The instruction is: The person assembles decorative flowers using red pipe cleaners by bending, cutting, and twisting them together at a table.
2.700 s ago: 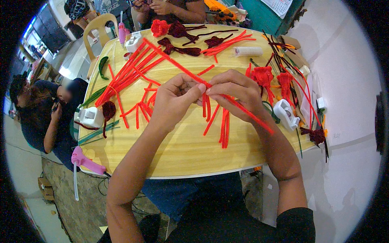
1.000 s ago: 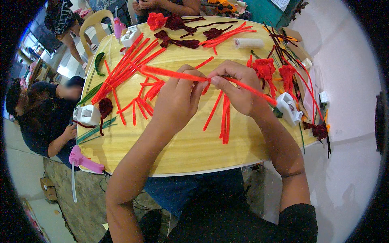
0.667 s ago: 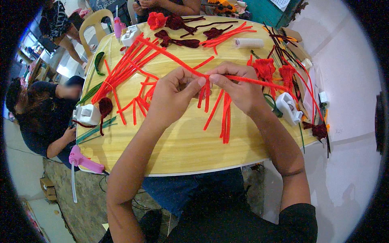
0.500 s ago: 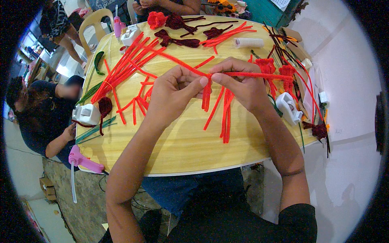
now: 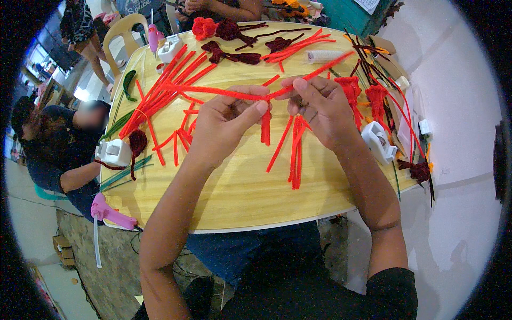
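In the head view, the left hand [image 5: 226, 125] and the right hand [image 5: 320, 109] meet over the middle of the yellow wooden table [image 5: 234, 197], both pinching one long red pipe cleaner [image 5: 224, 92] that runs from the far left of the table, through the fingertips, and on up to the right. The left thumb and forefinger are narrowed on the strand just left of centre; the right fingers are curled close on it just beside them, and a short red tail [image 5: 265, 127] hangs down between the two hands. The strand looks very light, fuzzy and easy to grip, with a wire core that should bend readily and keep its bend, so it is best held close to the point being shaped, as here. Cut red pieces [image 5: 294, 154] lie under the right wrist, a bundle of longer red stems [image 5: 160, 93] to the left, dark red chenille flowers [image 5: 229, 29] at the far edge, a pink glue gun [image 5: 109, 213] at the near left corner, and a white tape dispenser [image 5: 377, 141] by the right forearm. Another person sits at the left.
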The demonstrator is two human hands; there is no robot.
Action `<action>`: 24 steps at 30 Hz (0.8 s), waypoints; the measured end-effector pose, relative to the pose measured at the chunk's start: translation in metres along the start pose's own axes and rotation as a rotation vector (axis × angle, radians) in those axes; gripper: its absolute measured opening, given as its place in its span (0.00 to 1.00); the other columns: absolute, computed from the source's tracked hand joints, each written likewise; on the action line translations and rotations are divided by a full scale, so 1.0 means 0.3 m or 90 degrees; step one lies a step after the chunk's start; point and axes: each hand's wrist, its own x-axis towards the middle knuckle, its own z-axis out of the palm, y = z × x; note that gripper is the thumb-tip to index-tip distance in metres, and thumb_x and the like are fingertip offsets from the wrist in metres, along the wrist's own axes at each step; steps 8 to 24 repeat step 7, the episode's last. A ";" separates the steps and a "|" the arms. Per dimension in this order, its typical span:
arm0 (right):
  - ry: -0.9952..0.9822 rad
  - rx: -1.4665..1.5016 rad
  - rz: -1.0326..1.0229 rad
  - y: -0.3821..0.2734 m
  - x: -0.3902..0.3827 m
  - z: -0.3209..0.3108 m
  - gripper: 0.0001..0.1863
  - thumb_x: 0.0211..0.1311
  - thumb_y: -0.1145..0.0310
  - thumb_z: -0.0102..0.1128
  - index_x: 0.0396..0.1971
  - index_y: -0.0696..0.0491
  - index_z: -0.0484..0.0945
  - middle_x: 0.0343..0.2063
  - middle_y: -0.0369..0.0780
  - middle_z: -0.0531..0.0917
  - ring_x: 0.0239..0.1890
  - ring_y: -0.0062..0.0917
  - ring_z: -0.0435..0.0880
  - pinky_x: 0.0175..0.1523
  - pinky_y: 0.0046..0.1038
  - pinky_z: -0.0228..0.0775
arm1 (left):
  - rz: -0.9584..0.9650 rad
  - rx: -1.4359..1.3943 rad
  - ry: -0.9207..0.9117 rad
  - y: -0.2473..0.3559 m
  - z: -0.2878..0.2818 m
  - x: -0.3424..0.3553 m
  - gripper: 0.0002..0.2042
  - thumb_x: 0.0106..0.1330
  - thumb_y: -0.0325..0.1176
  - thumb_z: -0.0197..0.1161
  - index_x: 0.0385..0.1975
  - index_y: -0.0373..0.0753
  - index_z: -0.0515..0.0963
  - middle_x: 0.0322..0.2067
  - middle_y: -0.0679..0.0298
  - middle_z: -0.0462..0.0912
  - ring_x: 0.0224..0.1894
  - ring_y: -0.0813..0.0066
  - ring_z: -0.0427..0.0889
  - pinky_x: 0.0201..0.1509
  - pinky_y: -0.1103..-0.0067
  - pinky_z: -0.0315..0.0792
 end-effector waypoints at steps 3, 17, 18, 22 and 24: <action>0.000 0.096 -0.041 0.006 0.000 -0.003 0.07 0.65 0.72 0.56 0.36 0.57 0.82 0.42 0.43 0.83 0.32 0.22 0.80 0.36 0.25 0.70 | -0.003 0.012 0.024 0.005 -0.003 0.001 0.12 0.64 0.31 0.64 0.43 0.31 0.78 0.37 0.60 0.83 0.39 0.76 0.82 0.47 0.79 0.75; 0.003 0.136 -0.066 0.028 0.013 -0.033 0.07 0.66 0.72 0.55 0.38 0.55 0.82 0.45 0.41 0.83 0.36 0.23 0.81 0.39 0.27 0.73 | -0.008 -0.039 0.085 -0.013 -0.012 0.011 0.15 0.64 0.32 0.64 0.46 0.31 0.78 0.38 0.58 0.83 0.40 0.73 0.82 0.48 0.78 0.75; 0.003 0.136 -0.066 0.028 0.013 -0.033 0.07 0.66 0.72 0.55 0.38 0.55 0.82 0.45 0.41 0.83 0.36 0.23 0.81 0.39 0.27 0.73 | -0.008 -0.039 0.085 -0.013 -0.012 0.011 0.15 0.64 0.32 0.64 0.46 0.31 0.78 0.38 0.58 0.83 0.40 0.73 0.82 0.48 0.78 0.75; 0.003 0.136 -0.066 0.028 0.013 -0.033 0.07 0.66 0.72 0.55 0.38 0.55 0.82 0.45 0.41 0.83 0.36 0.23 0.81 0.39 0.27 0.73 | -0.008 -0.039 0.085 -0.013 -0.012 0.011 0.15 0.64 0.32 0.64 0.46 0.31 0.78 0.38 0.58 0.83 0.40 0.73 0.82 0.48 0.78 0.75; 0.003 0.136 -0.066 0.028 0.013 -0.033 0.07 0.66 0.72 0.55 0.38 0.55 0.82 0.45 0.41 0.83 0.36 0.23 0.81 0.39 0.27 0.73 | -0.008 -0.039 0.085 -0.013 -0.012 0.011 0.15 0.64 0.32 0.64 0.46 0.31 0.78 0.38 0.58 0.83 0.40 0.73 0.82 0.48 0.78 0.75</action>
